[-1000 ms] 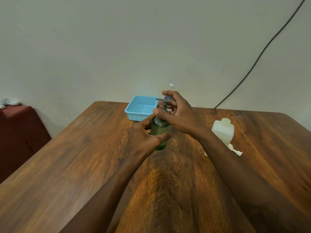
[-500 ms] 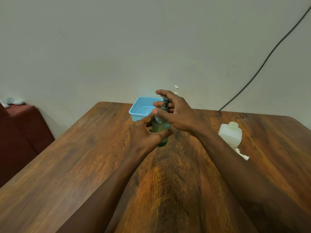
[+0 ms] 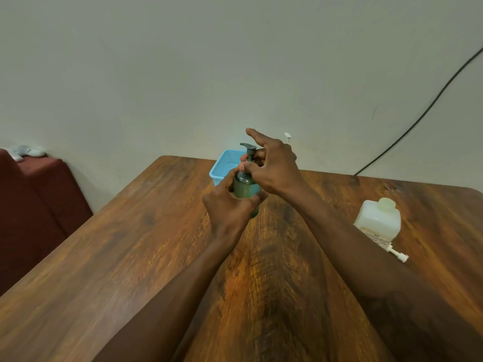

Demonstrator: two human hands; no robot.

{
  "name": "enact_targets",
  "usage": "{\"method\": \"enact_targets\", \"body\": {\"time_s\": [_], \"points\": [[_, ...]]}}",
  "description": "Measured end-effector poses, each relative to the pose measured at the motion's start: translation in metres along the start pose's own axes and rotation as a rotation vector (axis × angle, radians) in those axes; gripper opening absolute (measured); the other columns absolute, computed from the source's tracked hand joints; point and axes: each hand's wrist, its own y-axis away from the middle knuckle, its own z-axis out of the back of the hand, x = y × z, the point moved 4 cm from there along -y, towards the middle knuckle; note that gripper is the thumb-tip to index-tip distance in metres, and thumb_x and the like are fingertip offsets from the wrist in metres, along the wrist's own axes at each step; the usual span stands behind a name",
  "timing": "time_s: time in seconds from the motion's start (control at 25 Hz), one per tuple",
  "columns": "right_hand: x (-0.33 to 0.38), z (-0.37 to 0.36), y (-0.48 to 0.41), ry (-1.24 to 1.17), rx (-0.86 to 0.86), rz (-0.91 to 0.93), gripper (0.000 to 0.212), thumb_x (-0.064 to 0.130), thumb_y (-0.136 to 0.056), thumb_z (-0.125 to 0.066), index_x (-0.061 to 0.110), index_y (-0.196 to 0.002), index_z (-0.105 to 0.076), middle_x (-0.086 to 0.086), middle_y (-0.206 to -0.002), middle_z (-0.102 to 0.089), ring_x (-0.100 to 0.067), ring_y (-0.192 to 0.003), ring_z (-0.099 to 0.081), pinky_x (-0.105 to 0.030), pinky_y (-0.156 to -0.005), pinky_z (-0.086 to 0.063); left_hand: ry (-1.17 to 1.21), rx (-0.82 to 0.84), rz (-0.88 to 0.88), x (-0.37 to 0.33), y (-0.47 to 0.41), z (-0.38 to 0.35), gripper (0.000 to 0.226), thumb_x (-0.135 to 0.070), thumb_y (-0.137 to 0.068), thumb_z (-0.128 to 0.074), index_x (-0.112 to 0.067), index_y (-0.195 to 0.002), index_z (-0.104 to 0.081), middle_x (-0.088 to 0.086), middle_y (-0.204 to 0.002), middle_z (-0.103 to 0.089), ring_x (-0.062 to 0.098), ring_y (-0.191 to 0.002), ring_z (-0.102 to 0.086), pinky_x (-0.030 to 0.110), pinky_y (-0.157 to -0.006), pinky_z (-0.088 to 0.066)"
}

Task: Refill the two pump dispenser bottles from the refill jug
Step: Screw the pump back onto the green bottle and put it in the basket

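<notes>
A dark green pump bottle stands upright on the wooden table. My left hand wraps around its body. My right hand pinches the collar of its grey pump head, with the index finger raised above the nozzle. To the right a white, capless bottle stands with a white pump lying beside its base. Behind my right hand only the white tip of another pump shows; the rest of that item is hidden.
A light blue mesh basket sits at the table's far edge, just behind the green bottle. A black cable runs down the wall at the right. Left of the table stands a dark red seat with a grey cloth on it.
The pump head now stands higher above the bottle's shoulder, and my right fingers have shifted on its collar. The camera has drifted a little, so the white bottle sits further right.
</notes>
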Motion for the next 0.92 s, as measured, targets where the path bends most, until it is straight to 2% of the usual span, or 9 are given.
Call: {"method": "enact_targets", "body": {"time_s": [0.04, 0.16, 0.28, 0.36, 0.56, 0.68, 0.76, 0.84, 0.92], "points": [[0.0, -0.003, -0.007, 0.0, -0.012, 0.007, 0.078, 0.019, -0.084, -0.083, 0.019, -0.153, -0.047, 0.0, -0.102, -0.078, -0.008, -0.092, -0.074, -0.007, -0.09, -0.051, 0.005, -0.021, 0.001, 0.003, -0.006, -0.001, 0.07, -0.045, -0.067, -0.094, -0.021, -0.128, -0.07, -0.011, -0.111, -0.074, -0.003, -0.092, -0.069, 0.02, -0.081, -0.06], [-0.008, -0.009, -0.024, -0.046, -0.096, 0.012, 0.073, 0.035, -0.078, -0.089, 0.016, -0.142, -0.06, -0.004, -0.106, -0.079, -0.009, -0.095, -0.075, -0.026, -0.094, -0.059, 0.014, -0.049, -0.013, 0.014, -0.03, -0.003, 0.066, -0.052, -0.068, -0.092, -0.021, -0.123, -0.071, -0.012, -0.106, -0.074, 0.002, -0.091, -0.07, 0.026, -0.078, -0.061], [-0.022, -0.017, -0.044, 0.086, -0.199, 0.012, 0.048, 0.051, -0.073, -0.089, 0.018, -0.106, -0.079, 0.003, -0.087, -0.079, -0.007, -0.079, -0.074, -0.033, -0.08, -0.063, -0.021, -0.056, -0.034, 0.026, -0.055, -0.007, 0.064, -0.051, -0.068, -0.092, -0.02, -0.12, -0.072, -0.014, -0.103, -0.072, 0.0, -0.088, -0.068, 0.016, -0.077, -0.057], [-0.029, -0.027, -0.061, 0.089, -0.222, 0.01, 0.036, 0.051, -0.073, -0.086, 0.02, -0.09, -0.082, 0.006, -0.074, -0.076, -0.009, -0.071, -0.072, -0.037, -0.073, -0.062, -0.031, -0.043, -0.026, 0.037, -0.07, -0.013, 0.066, -0.051, -0.068, -0.092, -0.019, -0.122, -0.071, -0.009, -0.106, -0.074, 0.001, -0.089, -0.068, 0.011, -0.077, -0.055], [-0.05, -0.053, -0.102, 0.062, -0.168, 0.008, 0.02, 0.033, -0.08, -0.083, 0.018, -0.094, -0.083, 0.003, -0.082, -0.079, -0.01, -0.075, -0.073, -0.034, -0.078, -0.061, -0.089, 0.018, 0.069, 0.075, -0.122, -0.024, 0.072, -0.052, -0.072, -0.089, -0.012, -0.129, -0.069, 0.004, -0.117, -0.076, 0.003, -0.093, -0.067, 0.014, -0.078, -0.056], [-0.07, -0.072, -0.12, 0.029, -0.144, 0.01, 0.017, 0.027, -0.082, -0.081, 0.015, -0.094, -0.082, 0.001, -0.084, -0.079, -0.012, -0.077, -0.074, -0.034, -0.08, -0.061, -0.136, 0.091, 0.09, 0.097, -0.152, -0.03, 0.071, -0.057, -0.068, -0.086, -0.017, -0.125, -0.074, 0.0, -0.11, -0.078, 0.002, -0.091, -0.071, 0.028, -0.083, -0.063], [-0.083, -0.083, -0.132, 0.002, -0.155, -0.013, 0.017, 0.026, -0.082, -0.081, 0.015, -0.095, -0.082, 0.001, -0.084, -0.079, -0.012, -0.077, -0.074, -0.034, -0.079, -0.062, -0.165, 0.118, 0.097, 0.109, -0.164, -0.035, 0.063, -0.054, -0.067, -0.088, -0.02, -0.119, -0.077, -0.001, -0.105, -0.079, 0.005, -0.089, -0.073, 0.033, -0.083, -0.064], [-0.093, -0.092, -0.143, -0.017, -0.154, -0.028, 0.017, 0.025, -0.08, -0.083, 0.015, -0.094, -0.083, 0.001, -0.083, -0.079, -0.011, -0.075, -0.074, -0.03, -0.077, -0.061, -0.181, 0.142, 0.095, 0.12, -0.174, -0.04, 0.06, -0.051, -0.066, -0.09, -0.02, -0.116, -0.078, 0.0, -0.104, -0.079, 0.006, -0.089, -0.073, 0.035, -0.084, -0.064], [-0.103, -0.1, -0.151, -0.024, -0.151, -0.043, 0.017, 0.024, -0.08, -0.084, 0.015, -0.095, -0.082, 0.002, -0.083, -0.079, -0.009, -0.075, -0.072, -0.019, -0.073, -0.056, -0.204, 0.16, 0.101, 0.129, -0.182, -0.045, 0.06, -0.049, -0.066, -0.091, -0.019, -0.116, -0.078, 0.001, -0.106, -0.079, 0.006, -0.09, -0.072, 0.036, -0.085, -0.063]]}}
